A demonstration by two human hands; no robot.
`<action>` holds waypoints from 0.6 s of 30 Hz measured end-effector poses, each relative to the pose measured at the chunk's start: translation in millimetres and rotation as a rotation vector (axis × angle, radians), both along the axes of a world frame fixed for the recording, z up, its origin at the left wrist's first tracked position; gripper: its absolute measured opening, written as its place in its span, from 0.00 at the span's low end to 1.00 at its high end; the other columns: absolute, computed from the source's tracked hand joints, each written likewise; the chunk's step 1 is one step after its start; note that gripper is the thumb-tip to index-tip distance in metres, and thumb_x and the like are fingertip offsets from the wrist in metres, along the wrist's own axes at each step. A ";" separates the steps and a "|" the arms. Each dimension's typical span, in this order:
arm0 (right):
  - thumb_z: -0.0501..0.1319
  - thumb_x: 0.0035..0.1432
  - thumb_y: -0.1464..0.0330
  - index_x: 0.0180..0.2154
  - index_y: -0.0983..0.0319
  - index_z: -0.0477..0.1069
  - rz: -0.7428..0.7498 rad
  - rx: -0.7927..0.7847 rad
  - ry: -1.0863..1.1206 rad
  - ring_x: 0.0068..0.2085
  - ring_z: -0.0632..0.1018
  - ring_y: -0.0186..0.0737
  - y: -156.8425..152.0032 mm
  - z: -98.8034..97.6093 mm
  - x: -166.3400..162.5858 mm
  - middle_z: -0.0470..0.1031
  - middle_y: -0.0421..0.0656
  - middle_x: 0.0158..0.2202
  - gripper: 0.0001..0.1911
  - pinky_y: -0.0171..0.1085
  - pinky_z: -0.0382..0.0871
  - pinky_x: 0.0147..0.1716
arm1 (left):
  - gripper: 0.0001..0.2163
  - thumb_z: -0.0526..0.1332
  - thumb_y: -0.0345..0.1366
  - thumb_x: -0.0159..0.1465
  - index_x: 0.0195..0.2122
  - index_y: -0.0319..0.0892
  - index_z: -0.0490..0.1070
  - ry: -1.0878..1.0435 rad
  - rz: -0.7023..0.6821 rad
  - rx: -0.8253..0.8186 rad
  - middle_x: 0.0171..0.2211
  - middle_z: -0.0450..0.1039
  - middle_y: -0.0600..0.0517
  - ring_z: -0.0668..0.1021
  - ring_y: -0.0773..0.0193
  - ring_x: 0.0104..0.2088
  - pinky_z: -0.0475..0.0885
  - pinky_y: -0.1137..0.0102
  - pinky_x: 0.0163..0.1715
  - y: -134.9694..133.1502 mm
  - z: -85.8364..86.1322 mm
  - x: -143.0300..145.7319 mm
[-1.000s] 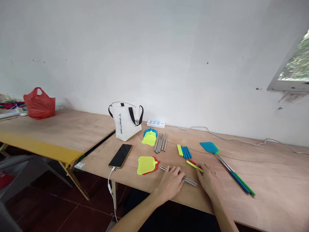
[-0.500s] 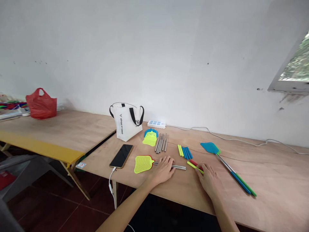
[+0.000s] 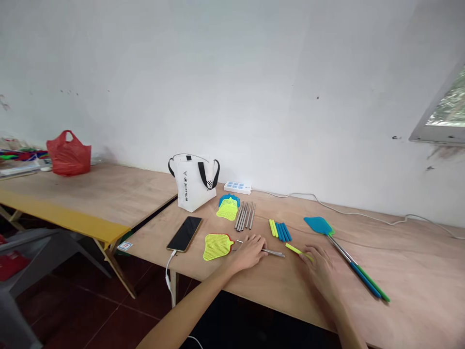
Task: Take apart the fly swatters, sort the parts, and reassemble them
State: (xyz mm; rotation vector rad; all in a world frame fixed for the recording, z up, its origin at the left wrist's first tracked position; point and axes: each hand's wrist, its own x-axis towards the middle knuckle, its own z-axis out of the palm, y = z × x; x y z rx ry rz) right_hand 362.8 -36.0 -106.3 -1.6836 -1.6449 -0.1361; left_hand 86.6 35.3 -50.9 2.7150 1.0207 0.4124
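My left hand is closed over thin metal rods, which stick out past it on the right. One rod end shows apart from the yellow fly swatter head just left of that hand; a red head peeks out beneath the yellow one. My right hand pinches a yellow-green handle sleeve just above the table. Behind my hands lie two yellow sleeves beside several blue sleeves. Further back are several metal rods and stacked yellow and blue swatter heads.
Two long-handled swatters, blue and green, lie at the right. A phone on a cable, a white bag and a power strip are to the left and back. A red plastic bag stands on another table.
The rods under my left hand have shifted, one now apart from the yellow head. My right hand has moved slightly right with the yellow-green sleeve; the red sleeve is no longer visible.
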 end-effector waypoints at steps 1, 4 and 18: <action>0.50 0.66 0.52 0.39 0.56 0.75 0.013 0.001 0.007 0.49 0.76 0.50 0.4 0.7 0.3 0.77 0.47 0.49 0.20 0.49 0.68 0.48 | 0.04 0.59 0.38 0.73 0.43 0.44 0.67 -0.027 0.013 0.013 0.46 0.72 0.53 0.73 0.59 0.47 0.64 0.64 0.47 -1.8 0.7 -1.1; 0.51 0.66 0.51 0.40 0.55 0.76 0.070 -0.021 0.030 0.48 0.77 0.51 0.9 3.4 1.4 0.78 0.47 0.48 0.21 0.50 0.69 0.49 | 0.04 0.56 0.37 0.74 0.44 0.45 0.68 -0.098 0.058 0.100 0.45 0.73 0.53 0.75 0.61 0.47 0.63 0.64 0.49 -13.8 4.9 -6.2; 0.54 0.64 0.51 0.45 0.56 0.77 0.196 -0.082 0.304 0.46 0.80 0.50 -6.5 18.9 -27.5 0.81 0.48 0.44 0.21 0.45 0.74 0.44 | 0.10 0.53 0.42 0.75 0.50 0.51 0.72 -0.242 0.261 0.036 0.44 0.80 0.55 0.80 0.59 0.41 0.70 0.69 0.40 -47.5 -3.5 -29.2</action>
